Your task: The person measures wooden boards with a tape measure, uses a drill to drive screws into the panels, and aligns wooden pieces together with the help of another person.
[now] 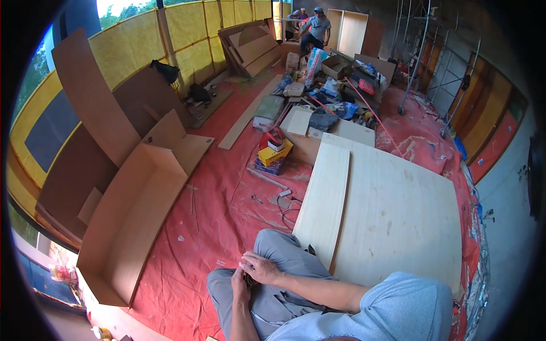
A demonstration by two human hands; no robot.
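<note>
My left hand (240,285) and my right hand (261,268) come together over my lap, above my grey trousers (287,258). The fingers of both are bent inward and meet at the tips. Something small and dark (248,279) shows between the palms, too small and too covered to name. Right of my knees lies a large pale plywood sheet (398,199), with a narrower pale board (324,196) on its left part. On the left stands a long open wooden box (142,219), like a cabinet carcass.
Wrinkled red sheeting (187,250) covers the floor. Ahead are a yellow box (275,152), a black cable (286,213) and a heap of bags and tools (324,108). Scaffolding (418,51) stands far right; boards (250,48) lean far left. A person (317,28) is at the back.
</note>
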